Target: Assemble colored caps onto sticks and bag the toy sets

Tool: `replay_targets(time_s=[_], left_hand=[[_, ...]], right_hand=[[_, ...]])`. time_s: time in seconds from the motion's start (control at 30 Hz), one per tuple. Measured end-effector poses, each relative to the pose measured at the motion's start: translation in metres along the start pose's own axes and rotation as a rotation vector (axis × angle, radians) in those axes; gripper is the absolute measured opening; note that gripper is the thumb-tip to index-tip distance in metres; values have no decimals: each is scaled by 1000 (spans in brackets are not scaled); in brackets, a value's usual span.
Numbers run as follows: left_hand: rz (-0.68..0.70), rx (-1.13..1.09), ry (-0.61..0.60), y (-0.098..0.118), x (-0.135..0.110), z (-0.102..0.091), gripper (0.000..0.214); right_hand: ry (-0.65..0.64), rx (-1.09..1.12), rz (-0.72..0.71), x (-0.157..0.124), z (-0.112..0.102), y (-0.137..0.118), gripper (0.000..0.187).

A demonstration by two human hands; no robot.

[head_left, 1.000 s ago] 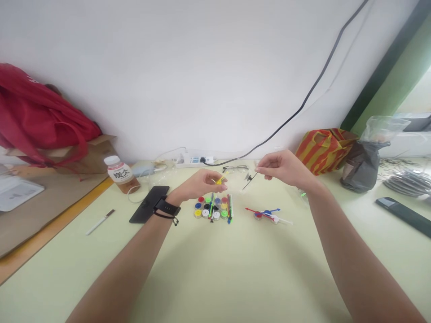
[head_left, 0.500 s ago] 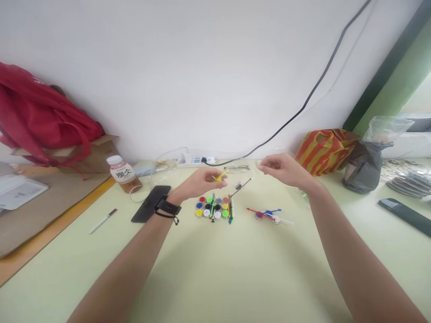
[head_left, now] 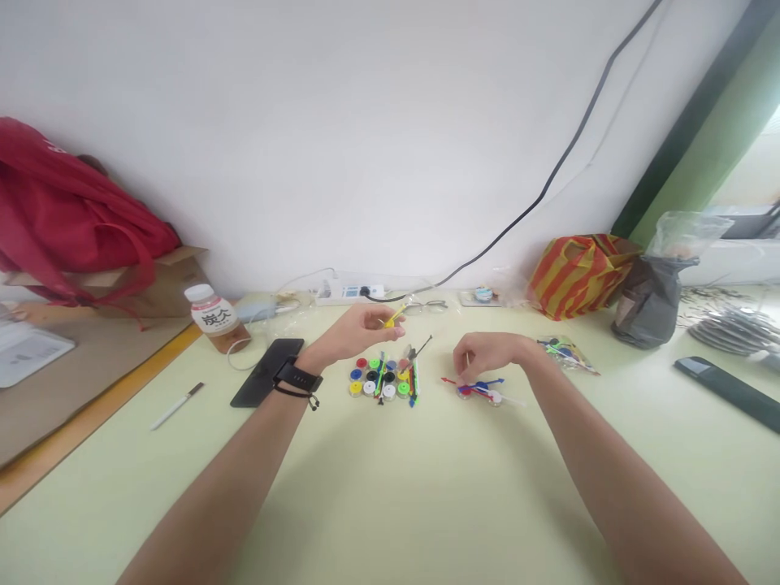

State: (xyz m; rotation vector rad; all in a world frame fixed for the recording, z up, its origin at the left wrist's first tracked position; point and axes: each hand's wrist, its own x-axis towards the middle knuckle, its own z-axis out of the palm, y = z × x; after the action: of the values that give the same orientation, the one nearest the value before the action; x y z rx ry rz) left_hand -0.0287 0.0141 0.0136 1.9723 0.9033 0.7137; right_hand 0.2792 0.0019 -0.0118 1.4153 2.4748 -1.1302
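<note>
Pinched between the thumb and fingers of my left hand is a yellow plastic arrow, held above the table. My right hand reaches down with curled fingers, the fingertips at a small group of arrow spinners. That group has a red arrow, a blue arrow and a white arrow on round bases. Whether the fingertips grip one of them is hidden. Between my hands, several coloured round spinner bases stand in rows, with loose arrows lying across them.
Left on the table are a black phone, a drink bottle and a pen. Along the wall lie a power strip and glasses. A packet of coloured parts and a striped bag are right.
My right hand has come down and towards me, from near the wall to the red, blue and white spinners. My left hand still holds the yellow arrow in about the same place.
</note>
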Motion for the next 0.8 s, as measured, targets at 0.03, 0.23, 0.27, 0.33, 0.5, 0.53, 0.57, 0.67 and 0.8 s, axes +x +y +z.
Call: replay_targets(time_s=[0.03,0.23,0.27,0.33,0.5,0.53,0.57,0.67,0.8], left_hand=[[-1,6,-4,0,0,0,41],[24,6,55,3,-1,1,41],[24,3,69,4,-2,1,41],[16,2,82,5,-2,-1,41],[8,26,69,5,-2,-5,42],[9,32,64,5,-2,-5,42],[10,39,57,5,-3,-5,42],[20,57,32,6,-3,-4,41],[34,79,18,4,-2,-2,39]], right_hand=[[-15,7,-8,5,5,-2,28],[62,59,-69,18,15,-20,20],[83,66,-74,16,13,-21,19],[139,108,-90,10,8,-19,19],[482,364,-145,-11,-10,-10,16],[581,413,-158,-15,-14,-9,15],[680,462,-178,-19,-17,-8,14],[925,598,-261,-30,-25,-10,16],[1071,671,-323,-41,-30,-19,16]])
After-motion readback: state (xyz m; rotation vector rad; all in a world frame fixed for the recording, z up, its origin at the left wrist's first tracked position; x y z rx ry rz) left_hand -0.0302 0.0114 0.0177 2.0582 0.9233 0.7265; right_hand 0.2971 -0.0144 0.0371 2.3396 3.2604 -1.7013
